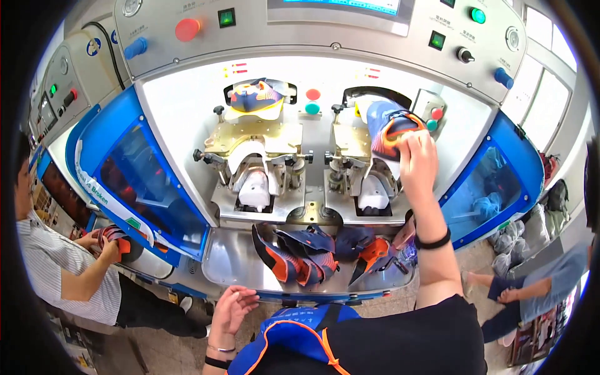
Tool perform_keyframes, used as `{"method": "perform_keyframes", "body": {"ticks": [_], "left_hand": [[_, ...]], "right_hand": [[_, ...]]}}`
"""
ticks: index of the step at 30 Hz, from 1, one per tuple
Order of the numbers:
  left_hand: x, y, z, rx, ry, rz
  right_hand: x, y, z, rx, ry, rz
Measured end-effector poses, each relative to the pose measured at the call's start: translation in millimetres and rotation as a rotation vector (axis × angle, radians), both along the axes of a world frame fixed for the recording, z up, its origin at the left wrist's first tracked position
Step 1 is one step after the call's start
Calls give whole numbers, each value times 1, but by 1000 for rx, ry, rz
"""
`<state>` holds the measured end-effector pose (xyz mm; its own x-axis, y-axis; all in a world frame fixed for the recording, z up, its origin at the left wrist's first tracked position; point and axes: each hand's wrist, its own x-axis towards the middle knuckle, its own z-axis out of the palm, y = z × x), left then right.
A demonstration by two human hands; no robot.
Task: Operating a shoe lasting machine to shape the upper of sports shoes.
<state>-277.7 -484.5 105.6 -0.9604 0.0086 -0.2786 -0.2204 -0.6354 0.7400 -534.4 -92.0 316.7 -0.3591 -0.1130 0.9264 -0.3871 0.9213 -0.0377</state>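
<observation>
At two o'clock our right hand (pixel 417 156) is clasped on a navy-and-orange fabric shoe upper (pixel 384 122) inside the grey metal machine (pixel 231 47). We judge it's being positioned or removed; either calls for a steady grip. At seven, our left hand (pixel 234 305) hangs empty, loosely curled.

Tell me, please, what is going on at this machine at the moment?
The person's right hand holds a navy and orange shoe upper at the right station of the grey machine. The left hand is in front of the metal tray, with nothing visible in it. A multicoloured upper sits at the back of the left station. Several more uppers lie together on the tray. To the left, a co-worker holds a dark and red piece.
</observation>
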Motion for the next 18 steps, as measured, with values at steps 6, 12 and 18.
{"method": "perform_keyframes", "body": {"ticks": [6,12,18], "left_hand": [[-9,9,6,-11,-41,-51],[-1,11,8,-34,-60,5],[11,3,4,-19,-160,93]], "right_hand": [[-154,60,10,184,-84,-134],[-164,41,-10,-507,73,-260],[-227,109,-63,-910,-376,-91]]}}
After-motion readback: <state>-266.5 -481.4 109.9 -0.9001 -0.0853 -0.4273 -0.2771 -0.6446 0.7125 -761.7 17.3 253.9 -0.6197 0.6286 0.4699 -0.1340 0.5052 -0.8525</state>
